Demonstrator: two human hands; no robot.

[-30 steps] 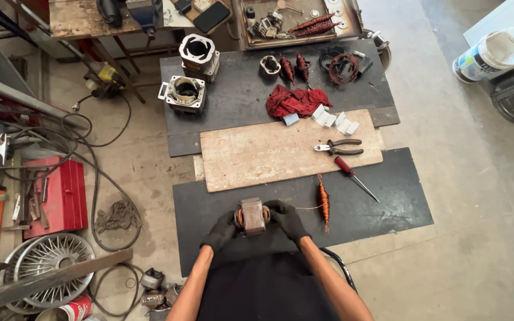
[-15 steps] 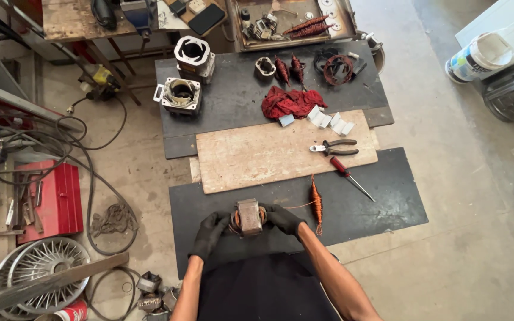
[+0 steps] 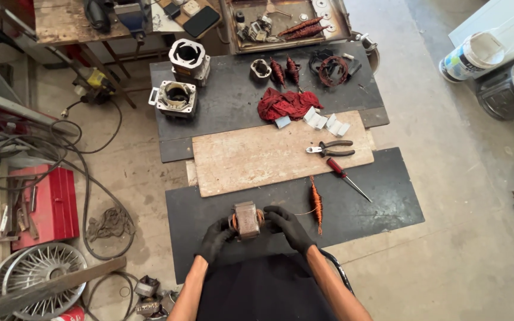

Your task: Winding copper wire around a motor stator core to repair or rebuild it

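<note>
Over the near black mat (image 3: 376,202), both gloved hands gripped one motor stator (image 3: 246,219): left hand (image 3: 216,236) and right hand (image 3: 287,226) had fingers curled shut on its ends. Beside it lay one copper coil bundle (image 3: 316,204). On the wooden board (image 3: 257,157): one pliers (image 3: 330,148); one red screwdriver (image 3: 346,178) at its edge. Two motor housings (image 3: 176,98) sat further back.

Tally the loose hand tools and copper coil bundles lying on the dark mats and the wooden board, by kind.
Pliers: 1
Screwdriver: 1
Copper coil bundles: 3, one near the right hand, two on the far mat
Total: 5
</note>
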